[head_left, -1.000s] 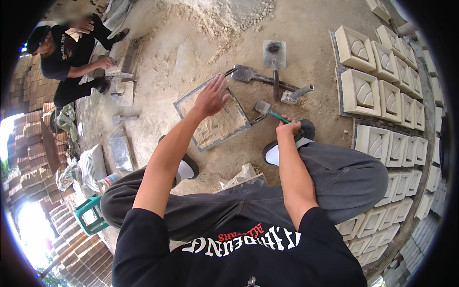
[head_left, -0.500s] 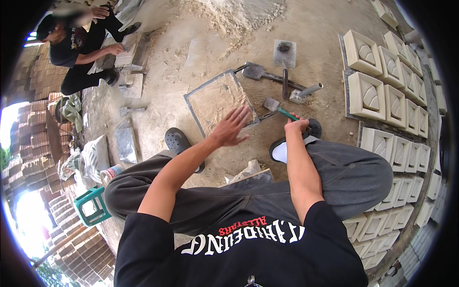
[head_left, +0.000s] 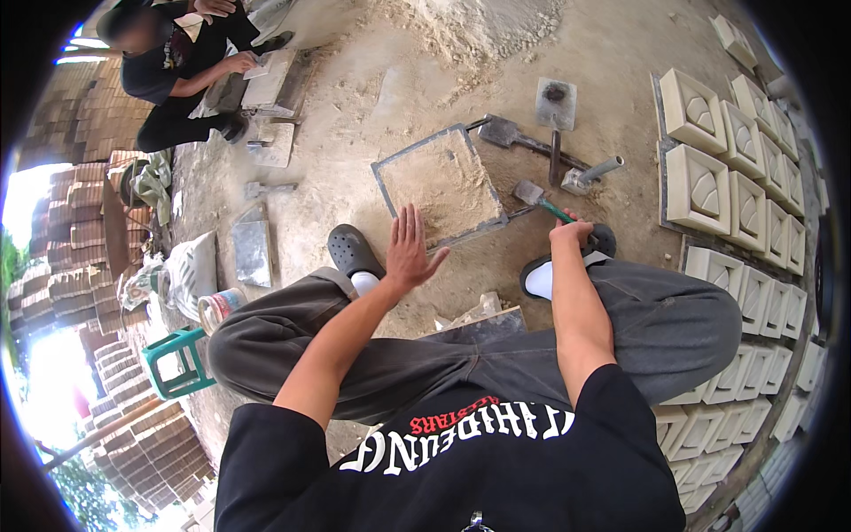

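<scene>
A square dark-edged mould frame lies flat on the ground in front of me, filled with pale tan powder. My left hand is open at its near edge, palm down with the fingers stretched out. I cannot tell whether it touches the powder. Off the frame's near right corner, my right hand grips the green handle of a small flat-bladed trowel, blade pointing away and left. Just beyond lie a flat spade-like tool, a square plate with a dark handle and a block with a metal pipe handle.
Rows of pale cast blocks with relief patterns stand at the right. Another person crouches at the far left over a slab. A powder heap lies ahead. At my left are a sack, a can and a green stool.
My left hand has moved left and back toward me, from over the frame's near right part to its near edge. My right hand still holds the trowel. The whole view has shifted slightly.
</scene>
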The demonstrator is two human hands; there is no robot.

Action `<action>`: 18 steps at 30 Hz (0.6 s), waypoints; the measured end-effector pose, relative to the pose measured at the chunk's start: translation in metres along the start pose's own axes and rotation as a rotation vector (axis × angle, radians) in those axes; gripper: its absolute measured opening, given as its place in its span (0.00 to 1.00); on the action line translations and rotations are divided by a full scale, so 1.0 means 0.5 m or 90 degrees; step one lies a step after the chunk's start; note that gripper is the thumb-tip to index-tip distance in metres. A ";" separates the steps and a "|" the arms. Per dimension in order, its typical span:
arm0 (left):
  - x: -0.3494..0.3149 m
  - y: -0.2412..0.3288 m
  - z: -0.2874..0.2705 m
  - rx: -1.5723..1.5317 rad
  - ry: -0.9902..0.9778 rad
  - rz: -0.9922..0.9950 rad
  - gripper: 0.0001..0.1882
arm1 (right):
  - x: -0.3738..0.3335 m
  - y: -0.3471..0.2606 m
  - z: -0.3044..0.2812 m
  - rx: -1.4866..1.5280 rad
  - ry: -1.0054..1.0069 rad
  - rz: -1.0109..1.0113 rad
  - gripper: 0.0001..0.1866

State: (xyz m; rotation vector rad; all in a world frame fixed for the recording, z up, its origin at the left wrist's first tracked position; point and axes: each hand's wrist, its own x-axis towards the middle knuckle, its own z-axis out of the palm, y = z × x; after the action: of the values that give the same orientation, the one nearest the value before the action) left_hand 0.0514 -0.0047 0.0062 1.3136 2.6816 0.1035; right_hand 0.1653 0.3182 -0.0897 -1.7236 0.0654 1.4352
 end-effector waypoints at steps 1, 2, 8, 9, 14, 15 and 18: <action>-0.017 0.017 0.014 -0.013 0.008 -0.050 0.53 | -0.005 0.004 0.000 0.000 -0.004 0.003 0.16; -0.020 0.038 0.019 -0.031 0.016 -0.099 0.54 | -0.007 0.003 -0.002 -0.010 -0.004 -0.001 0.16; 0.016 0.057 0.021 -0.002 0.038 -0.145 0.52 | -0.015 0.002 -0.001 -0.012 -0.010 0.007 0.17; 0.021 0.055 0.011 0.001 0.034 -0.071 0.51 | -0.010 -0.002 0.001 -0.008 -0.003 0.006 0.17; -0.002 0.004 -0.020 -0.011 -0.010 0.088 0.48 | -0.003 0.006 -0.001 -0.008 -0.005 0.002 0.17; -0.009 -0.010 -0.027 -0.007 -0.030 0.136 0.47 | -0.003 0.005 -0.002 -0.004 -0.009 -0.006 0.16; -0.026 -0.055 -0.044 0.010 -0.074 0.183 0.47 | -0.008 0.007 0.011 0.033 -0.029 -0.007 0.15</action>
State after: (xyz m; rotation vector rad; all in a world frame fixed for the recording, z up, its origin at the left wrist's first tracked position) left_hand 0.0339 -0.0318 0.0256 1.6480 2.3894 0.0383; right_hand 0.1580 0.3178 -0.0881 -1.6463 0.0688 1.4515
